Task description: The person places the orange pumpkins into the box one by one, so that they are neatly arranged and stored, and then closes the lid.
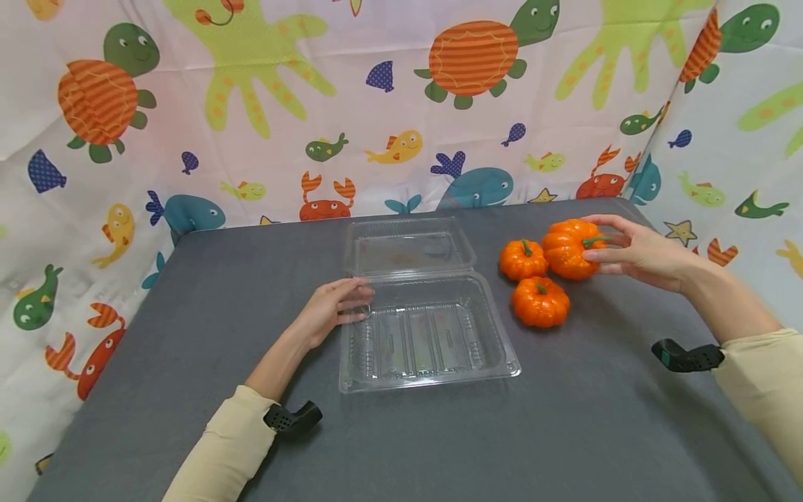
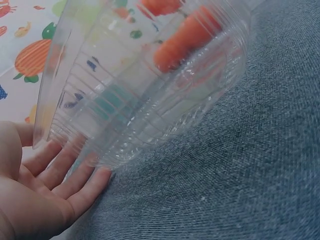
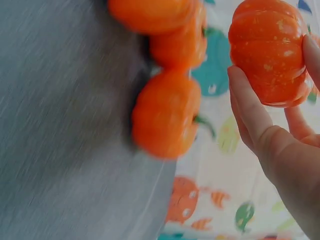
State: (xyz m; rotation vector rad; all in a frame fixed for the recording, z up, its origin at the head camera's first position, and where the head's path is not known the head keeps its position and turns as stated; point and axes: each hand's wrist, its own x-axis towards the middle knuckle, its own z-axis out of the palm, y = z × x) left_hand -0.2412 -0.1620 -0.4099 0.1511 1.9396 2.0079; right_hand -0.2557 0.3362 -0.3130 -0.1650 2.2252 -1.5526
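Note:
A clear plastic clamshell container [image 1: 429, 376] lies opened out flat, its lid [image 1: 408, 247] toward the back. At its left edge, near the fold, my left hand [image 1: 335, 307] touches the container wall [image 2: 120, 105] with loosely extended fingers [image 2: 82, 192]. My right hand [image 1: 640, 254] holds an orange pumpkin [image 3: 267, 52] with a glossy ribbed skin, fingers and thumb spread around its sides, raised off the table in the right wrist view. Two small pumpkins with green stems sit to its left, one farther back [image 1: 523, 260] and one nearer [image 1: 541, 302]. A further pumpkin [image 3: 167, 115] shows in the right wrist view.
The grey cloth-covered table [image 1: 439, 446] runs back to a white curtain [image 1: 370, 104] printed with sea animals. The curtain also hangs along the left and right sides. A black camera device [image 1: 293, 419] is strapped at each wrist.

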